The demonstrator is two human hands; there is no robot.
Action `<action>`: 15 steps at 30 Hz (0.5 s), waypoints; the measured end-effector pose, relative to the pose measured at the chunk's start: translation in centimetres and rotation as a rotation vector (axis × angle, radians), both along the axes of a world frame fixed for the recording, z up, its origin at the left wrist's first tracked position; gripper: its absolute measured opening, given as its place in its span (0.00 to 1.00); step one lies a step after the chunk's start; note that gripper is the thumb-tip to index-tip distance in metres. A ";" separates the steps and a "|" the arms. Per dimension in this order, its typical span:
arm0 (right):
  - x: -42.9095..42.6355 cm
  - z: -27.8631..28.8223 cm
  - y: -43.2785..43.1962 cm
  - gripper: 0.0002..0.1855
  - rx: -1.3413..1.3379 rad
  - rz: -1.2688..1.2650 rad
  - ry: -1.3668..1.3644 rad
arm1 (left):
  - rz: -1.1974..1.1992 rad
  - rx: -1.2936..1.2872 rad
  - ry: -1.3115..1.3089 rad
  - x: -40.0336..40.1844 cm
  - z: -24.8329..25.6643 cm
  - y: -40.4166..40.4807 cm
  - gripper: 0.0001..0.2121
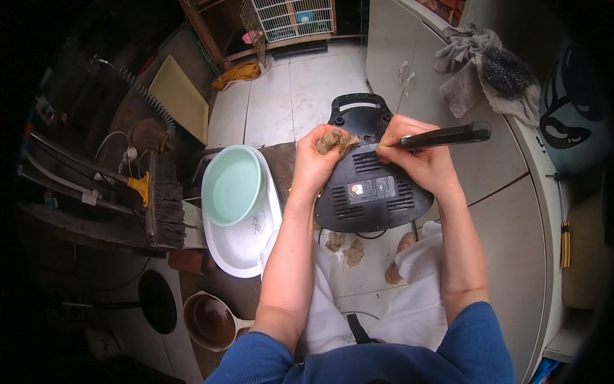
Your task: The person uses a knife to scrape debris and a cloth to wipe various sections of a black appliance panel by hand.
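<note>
A black plastic appliance base [331,218] with vent slots, a label bearing writing and a loop handle at its far end lies across the person's lap. My left hand [314,161] rests at its left side, closed on a crumpled brown rag [335,142]. Over the upper vent slots, my right hand [419,158] grips a tool with a black handle [446,136]; its working end is hidden by the fingers. On the floor beneath the appliance lie two crumpled, dirty wads [354,252].
Left stand a mint-green basin [233,186] in a white oval tub [240,261], a brown-stained pot [211,320] and a broom [165,206]. Grey cabinets [503,249] line the right, with a grey cloth [467,62] over the edge. A wire cage [292,19] stands beyond.
</note>
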State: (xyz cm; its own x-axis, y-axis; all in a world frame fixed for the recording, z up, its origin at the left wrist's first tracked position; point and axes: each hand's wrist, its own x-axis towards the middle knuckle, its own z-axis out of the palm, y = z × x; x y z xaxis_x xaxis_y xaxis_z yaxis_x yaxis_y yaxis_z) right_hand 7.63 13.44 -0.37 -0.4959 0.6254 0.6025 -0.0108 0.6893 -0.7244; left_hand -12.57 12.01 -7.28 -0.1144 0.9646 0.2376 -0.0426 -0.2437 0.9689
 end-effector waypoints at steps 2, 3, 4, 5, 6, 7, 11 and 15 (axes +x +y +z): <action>0.4 0.3 0.0 0.05 -0.061 0.038 0.025 | -0.014 -0.002 -0.041 0.0 -0.1 0.0 0.08; 0.5 0.5 -0.1 0.05 -0.090 0.057 0.040 | -0.021 -0.003 -0.060 0.0 -0.1 0.0 0.08; 0.4 0.7 -0.2 0.05 -0.055 0.047 0.038 | -0.024 -0.007 -0.075 -0.1 -0.1 0.0 0.08; 0.3 0.6 -0.1 0.05 0.005 0.036 0.040 | -0.027 -0.011 -0.090 -0.1 -0.1 0.0 0.08; 0.2 0.5 -0.1 0.04 0.064 0.025 0.041 | -0.031 -0.016 -0.106 -0.1 -0.1 0.0 0.08; 0.1 0.4 0.0 0.04 0.124 0.013 0.042 | -0.033 -0.021 -0.122 -0.1 -0.1 0.0 0.08; 0.1 0.6 -0.3 0.04 0.032 -0.046 0.059 | -0.036 -0.048 -0.148 0.1 -0.1 -0.1 0.08; 0.6 0.8 -0.1 0.02 -0.089 -0.007 0.116 | -0.031 -0.039 -0.145 0.2 -0.2 0.0 0.08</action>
